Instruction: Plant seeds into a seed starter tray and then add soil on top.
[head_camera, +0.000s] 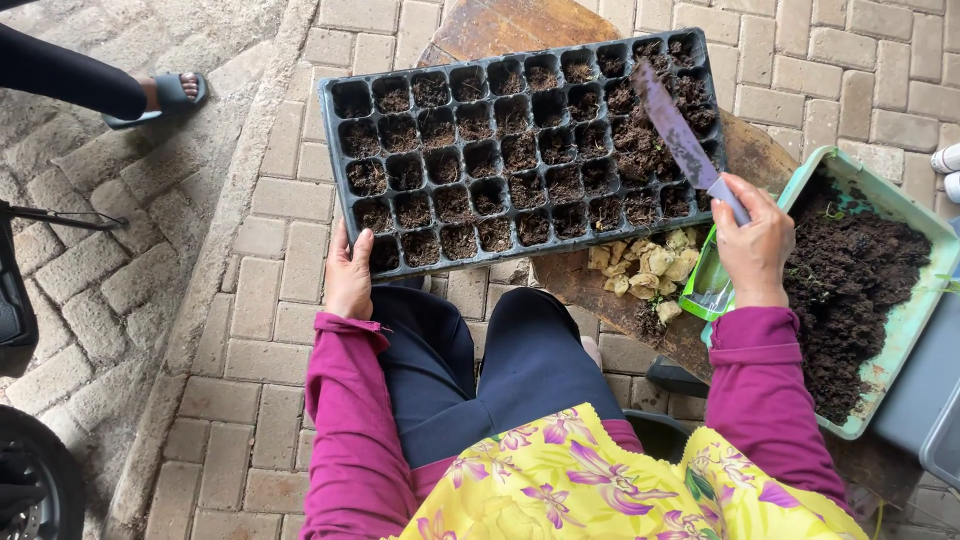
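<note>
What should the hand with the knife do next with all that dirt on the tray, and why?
Probably sweep the knife leftwards, pushing the soil heaped in the right-hand cells across the seed tray. The left cells look only part filled, the right hand already has the blade over the heap, and the left hand steadies the tray's edge.

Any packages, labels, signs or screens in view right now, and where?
None in view: no package, label, sign or screen. Only open containers: a black seedling tray by the left hand and a pale green soil tray beside the right hand.
</note>
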